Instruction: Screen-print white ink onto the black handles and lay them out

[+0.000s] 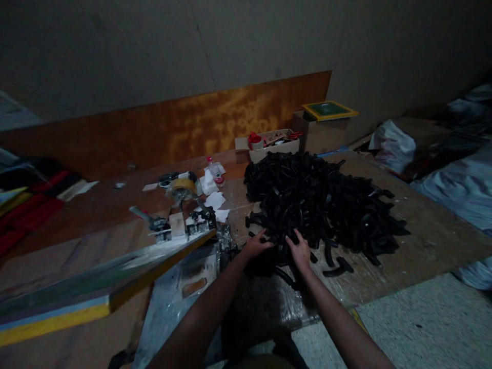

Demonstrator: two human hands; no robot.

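A large heap of black curved parts point(307, 189) lies on the worktable point(434, 225). At its near edge my left hand point(257, 245) has its fingers spread and touches black parts on their left side. Facing it, my right hand point(300, 249) rests against the same parts from the right, thumb and fingers apart. Between the hands the black parts are dark and hard to tell apart. Several loose black pieces point(339, 267) lie to the right of my right hand.
At the left, a yellow-edged screen frame point(146, 282) is tilted in a clamp point(161, 225). Behind stand a bottle point(216, 173), a tape roll point(183, 186), an open carton of tools point(274, 148) and a box point(326, 130) bearing another frame point(330, 109). White bags point(392, 143) are at the right.
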